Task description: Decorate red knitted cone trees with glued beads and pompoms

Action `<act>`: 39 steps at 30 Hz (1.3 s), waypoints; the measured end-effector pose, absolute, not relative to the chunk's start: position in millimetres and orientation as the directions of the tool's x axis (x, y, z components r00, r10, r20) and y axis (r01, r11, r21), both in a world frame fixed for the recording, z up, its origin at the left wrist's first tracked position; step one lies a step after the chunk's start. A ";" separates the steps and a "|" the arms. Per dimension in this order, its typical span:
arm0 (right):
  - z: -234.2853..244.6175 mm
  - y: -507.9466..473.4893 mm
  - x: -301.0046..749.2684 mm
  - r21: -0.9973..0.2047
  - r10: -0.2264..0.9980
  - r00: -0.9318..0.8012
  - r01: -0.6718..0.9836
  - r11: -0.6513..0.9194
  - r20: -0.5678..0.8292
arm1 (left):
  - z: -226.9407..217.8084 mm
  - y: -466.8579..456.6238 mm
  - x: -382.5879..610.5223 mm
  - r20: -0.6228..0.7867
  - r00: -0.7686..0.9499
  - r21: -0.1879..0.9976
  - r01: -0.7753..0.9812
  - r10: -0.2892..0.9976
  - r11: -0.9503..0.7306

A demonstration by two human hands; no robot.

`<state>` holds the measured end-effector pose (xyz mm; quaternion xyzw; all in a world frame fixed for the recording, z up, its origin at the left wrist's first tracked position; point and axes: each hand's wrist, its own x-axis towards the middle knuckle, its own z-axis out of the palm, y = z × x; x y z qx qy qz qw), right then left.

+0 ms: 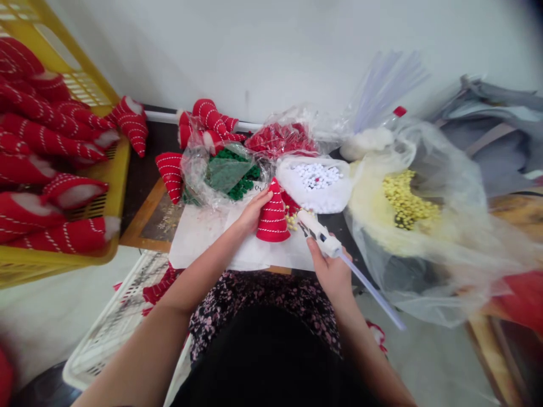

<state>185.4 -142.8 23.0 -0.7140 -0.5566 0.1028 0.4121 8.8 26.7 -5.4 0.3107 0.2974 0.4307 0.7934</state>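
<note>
My left hand (pixel 253 213) grips the left side of a red cone-shaped hat (pixel 274 219) with white stitched lines, its point facing away from me. In my right hand (pixel 331 270) is a white hot glue gun (pixel 319 233), its nozzle just right of the hat and apart from it. A long translucent glue stick (pixel 373 291) sticks out of the gun's back. White paper (pixel 203 237) lies beneath the hat. Small yellow pom-poms (pixel 291 219) and some red ones sit beside the hat, partly hidden by it.
Bags of green pom-poms (pixel 233 172), red pieces (pixel 282 138), white pom-poms (pixel 318 176) and yellow pom-poms (pixel 407 200) line the table. A yellow crate (pixel 121 209) of red striped cones stands left. Spare glue sticks (pixel 386 87) lean against the wall. A white basket (pixel 106 330) is below.
</note>
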 end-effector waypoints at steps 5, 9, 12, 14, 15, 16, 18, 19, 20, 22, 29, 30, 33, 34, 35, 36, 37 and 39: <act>25.1 -136.9 181.5 -0.735 0.883 0.326 0.677 0.031 0.337 | -5.4 26.4 11.4 -0.207 0.442 0.759 -0.491 0.873 0.428; 25.4 -131.5 178.0 -0.747 0.896 0.300 0.662 0.052 0.328 | -5.6 25.3 11.6 -0.187 0.459 0.773 -0.477 0.868 0.419; 26.0 -130.3 177.1 -0.751 0.908 0.282 0.658 0.052 0.309 | -6.5 24.8 11.1 -0.172 0.482 0.781 -0.464 0.859 0.418; 27.0 -130.4 176.9 -0.757 0.908 0.289 0.652 0.046 0.304 | -7.4 24.8 10.9 -0.170 0.489 0.787 -0.455 0.856 0.416; 27.5 -130.6 176.9 -0.759 0.907 0.292 0.650 0.044 0.303 | -7.9 24.8 11.0 -0.169 0.490 0.791 -0.451 0.855 0.414; 27.9 -130.7 176.8 -0.758 0.908 0.292 0.651 0.043 0.302 | -8.4 24.9 11.0 -0.167 0.490 0.794 -0.448 0.856 0.411; 28.3 -131.1 176.8 -0.749 0.908 0.286 0.661 0.043 0.305 | -9.4 25.1 11.0 -0.165 0.489 0.797 -0.445 0.856 0.408; 28.4 -131.3 176.9 -0.743 0.909 0.282 0.668 0.044 0.308 | -9.7 25.2 11.0 -0.165 0.489 0.797 -0.446 0.857 0.407; 28.3 -131.6 176.9 -0.737 0.910 0.276 0.674 0.046 0.310 | -10.0 25.2 10.8 -0.165 0.488 0.797 -0.446 0.857 0.408; 27.8 -132.3 177.3 -0.723 0.912 0.259 0.688 0.056 0.317 | -9.9 25.3 10.4 -0.167 0.491 0.795 -0.446 0.855 0.411; 25.0 -134.8 182.6 -0.671 0.862 0.333 0.742 0.012 0.383 | -7.0 24.8 10.6 -0.172 0.472 0.771 -0.482 0.865 0.416; 25.1 -134.4 183.4 -0.683 0.860 0.343 0.730 0.008 0.377 | -7.0 24.7 10.8 -0.174 0.473 0.769 -0.482 0.864 0.419; 26.9 -131.0 182.9 -0.727 0.876 0.337 0.686 0.024 0.346 | -8.2 24.5 11.5 -0.169 0.486 0.774 -0.473 0.858 0.420; 27.7 -129.3 181.7 -0.735 0.877 0.334 0.677 0.032 0.346 | -9.0 24.5 11.6 -0.165 0.490 0.777 -0.469 0.856 0.419; 28.5 -127.6 180.3 -0.738 0.874 0.334 0.674 0.041 0.353 | -9.7 24.6 11.5 -0.162 0.495 0.781 -0.464 0.854 0.417; 28.9 -125.8 178.8 -0.738 0.872 0.330 0.673 0.051 0.362 | -10.5 24.7 11.3 -0.160 0.499 0.785 -0.459 0.852 0.417; 29.1 -124.2 177.6 -0.737 0.870 0.325 0.673 0.062 0.370 | -11.2 24.8 11.0 -0.162 0.499 0.787 -0.455 0.851 0.417; 28.0 -121.8 176.6 -0.736 0.876 0.308 0.673 0.074 0.370 | -12.0 24.9 10.2 -0.167 0.496 0.790 -0.449 0.852 0.416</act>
